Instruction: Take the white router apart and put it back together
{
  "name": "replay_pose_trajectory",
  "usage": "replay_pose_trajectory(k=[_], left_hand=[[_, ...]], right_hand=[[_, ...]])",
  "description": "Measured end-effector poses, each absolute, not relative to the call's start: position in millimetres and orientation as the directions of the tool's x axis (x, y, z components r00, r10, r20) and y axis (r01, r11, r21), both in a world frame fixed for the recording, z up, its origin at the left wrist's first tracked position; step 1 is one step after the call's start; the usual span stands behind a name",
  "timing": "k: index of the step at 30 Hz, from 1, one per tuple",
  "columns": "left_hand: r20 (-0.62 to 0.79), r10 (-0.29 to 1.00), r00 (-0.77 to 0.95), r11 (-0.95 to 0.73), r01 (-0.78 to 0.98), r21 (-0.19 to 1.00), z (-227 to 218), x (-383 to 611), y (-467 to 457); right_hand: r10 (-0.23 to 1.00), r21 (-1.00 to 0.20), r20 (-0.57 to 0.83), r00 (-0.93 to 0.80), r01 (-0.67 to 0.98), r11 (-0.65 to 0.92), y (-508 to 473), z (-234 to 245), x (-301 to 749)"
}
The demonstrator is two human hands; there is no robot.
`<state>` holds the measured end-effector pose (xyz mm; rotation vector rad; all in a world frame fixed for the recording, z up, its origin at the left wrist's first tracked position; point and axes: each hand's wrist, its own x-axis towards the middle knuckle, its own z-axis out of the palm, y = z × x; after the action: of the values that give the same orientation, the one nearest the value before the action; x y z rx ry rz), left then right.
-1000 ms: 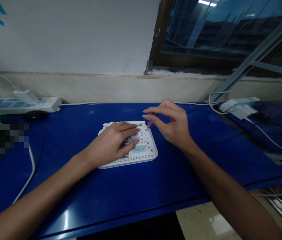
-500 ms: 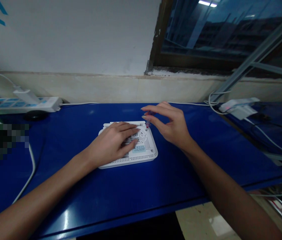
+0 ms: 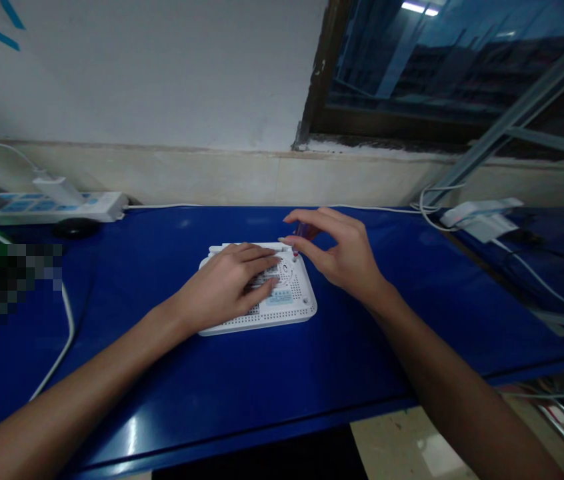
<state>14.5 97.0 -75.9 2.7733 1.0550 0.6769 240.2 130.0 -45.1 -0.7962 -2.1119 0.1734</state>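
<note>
A white router, perforated and with a pale blue label, lies on the blue table with its underside up. My left hand rests flat across its left and middle part, fingers stretched out and slightly spread, hiding much of that surface. Above the router's far right corner, my right hand has its thumb and fingers around a small screwdriver with a see-through purplish handle. The screwdriver stands nearly upright, its lower end at the corner screw hole; the tip itself is too small to make out.
A white power strip with a plugged-in adapter stands at the back left, a black rounded object before it. A white cable runs down the left side. At the right, a white adapter lies near a metal frame.
The fingers of my right hand have shifted on the screwdriver handle, the thumb now lower and over its lower part. My left hand stays on the router. The view has shifted slightly.
</note>
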Motion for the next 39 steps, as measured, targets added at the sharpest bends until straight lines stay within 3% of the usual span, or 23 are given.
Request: replay_pose_trajectory(k=[7, 16, 22, 30, 36, 39], left_hand=[[0.369, 0.656, 0.658, -0.753, 0.605, 0.259, -75, 14, 97], [0.363, 0.663, 0.655, -0.747, 0.610, 0.265, -75, 15, 96], [0.370, 0.656, 0.658, -0.752, 0.607, 0.255, -76, 15, 97], [0.381, 0.652, 0.655, -0.755, 0.604, 0.254, -75, 15, 97], [0.353, 0.660, 0.664, -0.750, 0.614, 0.247, -77, 14, 97], [0.356, 0.659, 0.662, -0.750, 0.612, 0.250, -77, 14, 97]], right_hand=[[0.648, -0.587, 0.568, -0.507, 0.302, 0.751, 131, -48, 244], [0.580, -0.358, 0.671, -0.461, 0.485, 0.798, 129, -46, 242], [0.606, -0.501, 0.558, -0.567, 0.352, 0.791, 131, -45, 249], [0.591, -0.345, 0.641, -0.490, 0.504, 0.792, 130, -48, 246], [0.595, -0.463, 0.594, -0.542, 0.374, 0.803, 130, -44, 251], [0.597, -0.437, 0.625, -0.504, 0.408, 0.802, 133, -45, 250]])
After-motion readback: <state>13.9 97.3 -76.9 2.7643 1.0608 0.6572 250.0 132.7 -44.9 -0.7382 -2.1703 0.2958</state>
